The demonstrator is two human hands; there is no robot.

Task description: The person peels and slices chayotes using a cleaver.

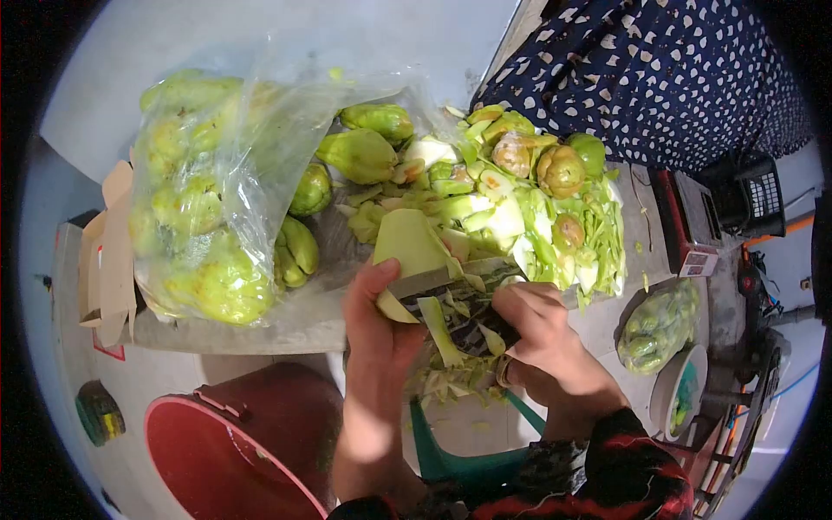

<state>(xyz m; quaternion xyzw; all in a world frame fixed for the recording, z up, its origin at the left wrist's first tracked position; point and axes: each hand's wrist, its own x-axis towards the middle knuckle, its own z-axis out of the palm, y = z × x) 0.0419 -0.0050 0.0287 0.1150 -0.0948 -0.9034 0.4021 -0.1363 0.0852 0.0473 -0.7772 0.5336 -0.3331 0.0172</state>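
My left hand (373,316) is closed around a peeled pale green chayote (406,244), with the thumb on its near side. My right hand (542,321) grips a broad-bladed knife (472,299), whose handle is hidden in the fist. The dark blade lies against the chayote, with strips of green peel (440,334) stuck on or hanging from it. Just beyond both hands, a heap of peelings and cut pieces (494,212) covers part of the table. Whole chayotes (358,156) lie to the left of the heap.
A clear plastic bag of chayotes (204,199) stands at the table's left, beside a cardboard box (108,251). Below are a red bucket (251,433) and a green stool (472,464). At right are a red scale (685,221), a black basket (750,195) and another filled bag (660,325).
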